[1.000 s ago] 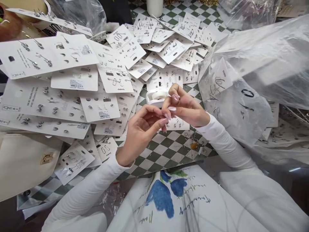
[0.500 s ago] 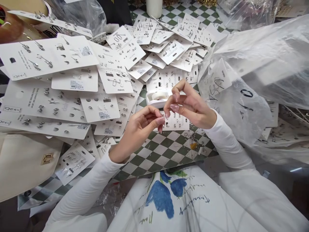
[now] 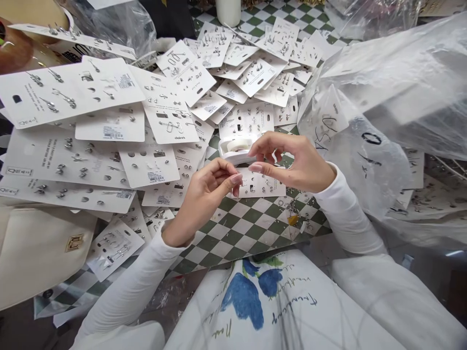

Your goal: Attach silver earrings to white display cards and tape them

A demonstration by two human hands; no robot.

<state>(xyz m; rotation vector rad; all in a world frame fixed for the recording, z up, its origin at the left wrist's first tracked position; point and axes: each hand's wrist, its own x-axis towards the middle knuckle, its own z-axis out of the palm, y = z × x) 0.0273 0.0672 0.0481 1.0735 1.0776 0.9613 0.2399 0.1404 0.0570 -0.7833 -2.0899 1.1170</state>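
Thumb and fingertips of my left hand are pinched together over the near table; whatever sits between them is too small to name. To its right, my right hand hovers with thumb and index finger parted and nothing visible between them. Beneath and just beyond both hands lies a white earring card with rows of small metal pieces, partly covered by my hands. Behind it stands a small white tape dispenser with a roll of tape in it. Another earring card lies past the dispenser.
Overlapping earring cards pile up on the left and far side. Clear plastic bags fill the right. Loose small metal pieces and a yellow scrap lie on the checkered tabletop. A cream bag sits at left.
My right hand has drawn slightly right, away from my left fingertips, and its thumb and index finger now point left. My left hand keeps its pinch, shifted slightly left.
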